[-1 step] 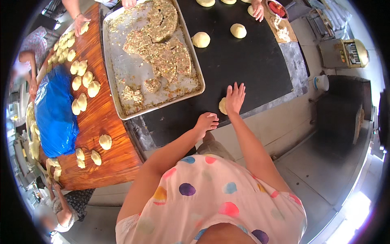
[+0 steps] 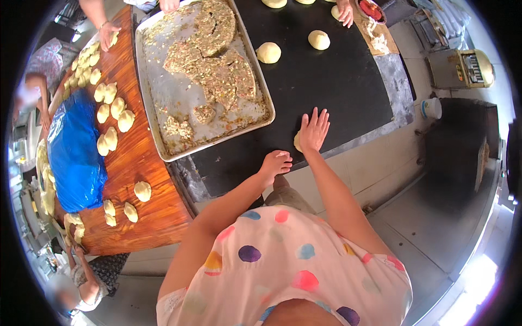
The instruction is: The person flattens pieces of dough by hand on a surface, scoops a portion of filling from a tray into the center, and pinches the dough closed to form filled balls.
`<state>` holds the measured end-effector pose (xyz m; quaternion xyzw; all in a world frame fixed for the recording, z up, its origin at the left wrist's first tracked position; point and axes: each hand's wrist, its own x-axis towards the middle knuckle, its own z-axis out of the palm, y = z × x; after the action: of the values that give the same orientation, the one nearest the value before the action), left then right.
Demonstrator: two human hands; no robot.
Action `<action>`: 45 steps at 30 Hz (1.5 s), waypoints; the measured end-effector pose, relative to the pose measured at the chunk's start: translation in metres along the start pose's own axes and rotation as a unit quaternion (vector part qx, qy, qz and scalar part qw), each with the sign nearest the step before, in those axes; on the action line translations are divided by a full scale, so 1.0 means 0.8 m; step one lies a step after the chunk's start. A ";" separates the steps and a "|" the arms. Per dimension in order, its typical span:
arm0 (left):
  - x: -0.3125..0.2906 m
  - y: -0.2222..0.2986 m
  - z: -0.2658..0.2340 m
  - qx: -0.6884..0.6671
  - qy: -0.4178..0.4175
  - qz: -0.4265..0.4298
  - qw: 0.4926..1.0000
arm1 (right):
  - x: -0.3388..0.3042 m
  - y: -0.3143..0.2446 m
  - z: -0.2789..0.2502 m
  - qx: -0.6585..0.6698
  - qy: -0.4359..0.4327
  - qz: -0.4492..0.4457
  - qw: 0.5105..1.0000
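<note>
My right hand (image 2: 314, 131) lies flat, fingers stretched out, over a small piece of pale dough (image 2: 297, 142) near the front edge of the black work surface (image 2: 326, 81). Most of the dough is hidden under the palm. To its left, my left hand (image 2: 276, 164) rests at the same edge, fingers curled in; whether they hold anything is hidden. Beyond my left hand stands a large metal tray (image 2: 179, 108) with a chunky brown filling (image 2: 231, 81). Two round dough balls, a nearer one (image 2: 268, 52) and a farther one (image 2: 319, 39), sit farther up the black surface.
A wooden table (image 2: 157, 217) on the left carries several dough pieces and a blue plastic bag (image 2: 76, 152). Co-workers' hands reach in from the far side, one at the dough (image 2: 109, 35), another at the far right (image 2: 344, 12). A red-filled bowl (image 2: 372, 10) stands far right.
The view has shifted very slightly. My right hand covers a little more of the dough piece; my left hand stays in place.
</note>
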<state>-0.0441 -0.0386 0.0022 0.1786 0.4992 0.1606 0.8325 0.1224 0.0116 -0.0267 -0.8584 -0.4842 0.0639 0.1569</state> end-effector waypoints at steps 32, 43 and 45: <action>-0.103 -0.002 -0.061 0.022 0.032 0.092 0.995 | -0.046 -0.025 -0.008 0.000 -0.021 -0.248 0.969; -0.108 0.016 -0.060 -0.087 -0.024 0.046 0.995 | -0.042 0.026 -0.018 -0.039 0.025 -0.178 0.983; -0.097 0.014 -0.051 -0.073 -0.069 0.076 0.992 | -0.039 0.025 -0.017 -0.033 -0.006 -0.163 0.986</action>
<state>-0.1161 -0.0578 0.0491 0.1652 0.4127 0.2465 0.8611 0.1260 -0.0271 -0.0217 -0.7726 -0.6202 0.0269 0.1333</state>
